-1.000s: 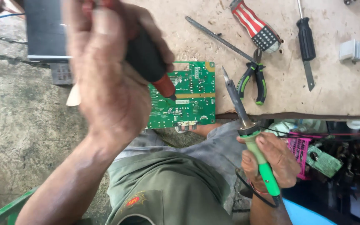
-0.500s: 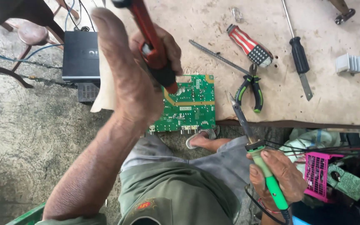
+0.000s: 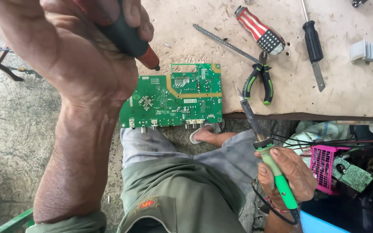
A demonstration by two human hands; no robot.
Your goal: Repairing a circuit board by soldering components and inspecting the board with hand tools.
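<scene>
Surface: you work at a pale chipboard top [image 3: 346,92], rough and flecked, its front edge running above your knees; bare mottled concrete floor [image 3: 9,142] lies to your left.
Board: the green circuit board [image 3: 175,97] lies flat at the chipboard's near edge, its connectors overhanging toward you.
Left hand: your left hand [image 3: 78,47] is raised close to the camera, fingers clamped round a black-and-red tool handle [image 3: 128,39]; its tip points down near the board's upper left corner.
Right hand: your right hand [image 3: 288,174] grips the green soldering iron [image 3: 266,151], its tip just right of the board.
Tools: green-handled pliers [image 3: 260,82], a red-and-white striped screwdriver [image 3: 260,30] and a black screwdriver [image 3: 314,43] lie well apart from the board.
Hidden: the top of the black-and-red handle is cut off; the clutter at lower right is dark and hard to read.
</scene>
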